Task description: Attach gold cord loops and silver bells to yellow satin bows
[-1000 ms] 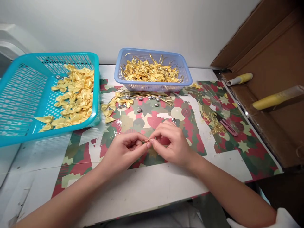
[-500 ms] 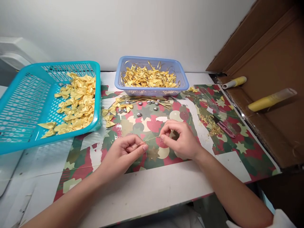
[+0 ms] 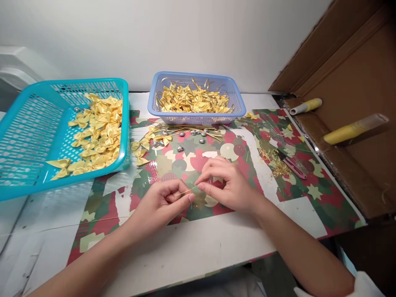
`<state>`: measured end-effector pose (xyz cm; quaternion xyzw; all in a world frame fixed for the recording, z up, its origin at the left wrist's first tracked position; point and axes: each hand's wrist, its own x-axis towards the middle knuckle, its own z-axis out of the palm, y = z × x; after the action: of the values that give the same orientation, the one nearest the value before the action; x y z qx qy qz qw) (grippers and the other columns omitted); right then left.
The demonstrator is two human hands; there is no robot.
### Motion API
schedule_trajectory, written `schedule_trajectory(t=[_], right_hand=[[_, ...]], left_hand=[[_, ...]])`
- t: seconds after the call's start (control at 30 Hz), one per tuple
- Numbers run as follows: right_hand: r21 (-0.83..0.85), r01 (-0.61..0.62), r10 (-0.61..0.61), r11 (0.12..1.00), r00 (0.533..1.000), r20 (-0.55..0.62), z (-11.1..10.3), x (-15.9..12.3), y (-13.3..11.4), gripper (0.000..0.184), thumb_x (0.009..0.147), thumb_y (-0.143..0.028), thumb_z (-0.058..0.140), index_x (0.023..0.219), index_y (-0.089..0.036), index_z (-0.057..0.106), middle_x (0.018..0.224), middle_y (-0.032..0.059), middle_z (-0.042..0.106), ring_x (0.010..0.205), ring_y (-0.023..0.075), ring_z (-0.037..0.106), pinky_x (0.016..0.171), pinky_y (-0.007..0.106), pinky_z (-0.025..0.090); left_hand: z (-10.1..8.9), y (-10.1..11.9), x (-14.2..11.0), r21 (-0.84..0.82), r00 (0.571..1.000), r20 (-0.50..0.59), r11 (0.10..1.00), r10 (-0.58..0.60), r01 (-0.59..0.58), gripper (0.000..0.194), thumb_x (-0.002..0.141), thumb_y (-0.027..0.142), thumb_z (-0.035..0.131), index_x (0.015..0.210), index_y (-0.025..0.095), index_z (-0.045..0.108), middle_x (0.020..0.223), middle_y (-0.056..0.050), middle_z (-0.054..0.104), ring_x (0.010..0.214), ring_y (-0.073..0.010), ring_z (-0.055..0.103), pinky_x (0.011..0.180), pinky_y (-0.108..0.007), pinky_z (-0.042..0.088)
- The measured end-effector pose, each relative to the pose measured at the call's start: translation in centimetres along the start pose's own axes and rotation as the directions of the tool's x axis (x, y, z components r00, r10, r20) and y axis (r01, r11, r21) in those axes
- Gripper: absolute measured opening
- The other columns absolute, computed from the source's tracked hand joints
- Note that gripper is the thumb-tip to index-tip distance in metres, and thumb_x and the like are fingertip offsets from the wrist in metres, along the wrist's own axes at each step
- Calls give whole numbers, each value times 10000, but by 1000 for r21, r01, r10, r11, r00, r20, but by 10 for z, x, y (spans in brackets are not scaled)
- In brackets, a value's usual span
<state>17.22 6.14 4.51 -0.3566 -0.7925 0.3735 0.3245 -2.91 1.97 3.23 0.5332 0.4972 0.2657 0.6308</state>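
My left hand [image 3: 162, 203] and my right hand [image 3: 227, 185] meet over the patterned mat [image 3: 309, 194] near the table's front. Both pinch a thin gold wire [image 3: 189, 190] that runs between their fingertips. The fingers of each hand are curled closed around it. Just beyond the hands lie several silver bells [image 3: 180, 148], loose gold wires [image 3: 188, 128] and a few yellow bows [image 3: 140, 152].
A teal basket [image 3: 31, 136] with several yellow satin bows stands tilted at the left. A blue basket [image 3: 196, 117] of wired bows sits at the back centre. Pink snips [image 3: 292, 164] and gold wire scraps lie at the right, beside a cardboard box [image 3: 355, 82] with yellow-handled tools.
My hands drew apart along the wire half a second ago, then came close together again. The view also tipped down slightly since the first frame.
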Motion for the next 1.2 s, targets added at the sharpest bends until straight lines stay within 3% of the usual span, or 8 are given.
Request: schedule_trajectory(t=[0.07,0.27,0.5,0.73,1.0,1.2], right_hand=[[19,12,-12,1000,1000,-1,3,0,-1,152,846,-129,604,712,-195,636,707,-9,605,746,144,522,814,344,410],[61,-18,24,998,995,-99,-2,1,3,176,820,-108,580,662,-185,576,708,-8,585,727,131,526,761,306,424],[-95,-209,177,973,947,-267,-18,4,15,200,771,-123,550,585,-189,516,659,-7,575,699,142,521,655,279,390],[-521,-379,248,765,920,-304,-21,2,22,168,692,-159,551,543,-171,475,639,-16,599,681,146,477,772,361,266],[-582,-454,402,675,887,-226,-30,2,17,192,681,-157,515,505,-165,437,622,-18,593,654,136,472,772,354,239],[-627,-519,451,581,847,-283,-32,1,15,187,660,-148,504,503,-163,404,633,-22,570,563,98,392,776,352,254]], left_hand=[[1,0,0,11,1000,-4,1000,4,-4,329,854,449,601,684,169,574,559,36,483,475,-69,309,453,-194,233],[0,3,-1,16,998,-65,1000,13,-12,305,817,433,635,665,172,591,556,19,498,468,-91,383,425,-200,278],[-4,3,1,22,993,-116,999,30,-27,331,800,431,644,615,178,535,549,39,394,492,-86,312,440,-192,243],[-4,5,4,-1,986,-160,998,55,-56,365,788,429,649,581,176,485,554,53,325,517,-82,261,470,-195,227],[-9,-3,5,-72,983,-184,997,20,-34,395,787,484,671,617,171,498,558,69,303,496,-63,212,447,-183,177],[-10,-6,5,-108,971,-240,993,22,-49,387,769,511,688,671,167,542,565,59,395,478,-53,260,435,-173,198]])
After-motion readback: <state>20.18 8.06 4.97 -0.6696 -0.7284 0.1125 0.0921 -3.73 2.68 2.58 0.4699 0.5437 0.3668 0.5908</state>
